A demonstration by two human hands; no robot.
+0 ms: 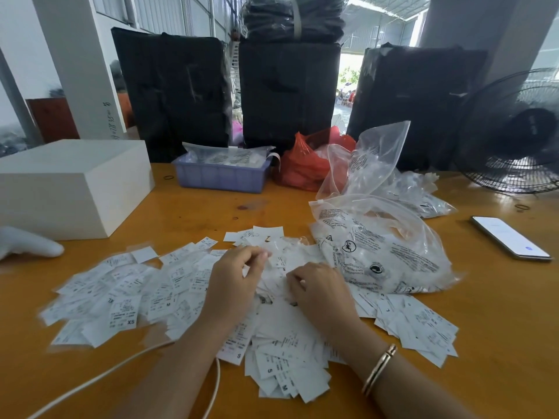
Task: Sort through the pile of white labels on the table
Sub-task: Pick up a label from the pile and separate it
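Note:
A wide pile of white labels (169, 285) printed with black text and size letters such as XS, S and M covers the wooden table (499, 328) in front of me. My left hand (236, 282) hovers over the middle of the pile, fingers curled, fingertips pinching at a label near the top of the heap. My right hand (320, 291) rests on the labels just to the right, fingers bent down into the pile; whether it holds a label I cannot tell. A gold bracelet circles my right wrist.
A clear printed plastic bag (384, 255) of labels lies right of my hands, more bags behind it. A phone (511, 241) lies at the right, a fan (514, 134) beyond. A white box (69, 182), blue tray (220, 175), red bag (305, 164), black bundles and a white cable (99, 379) surround the pile.

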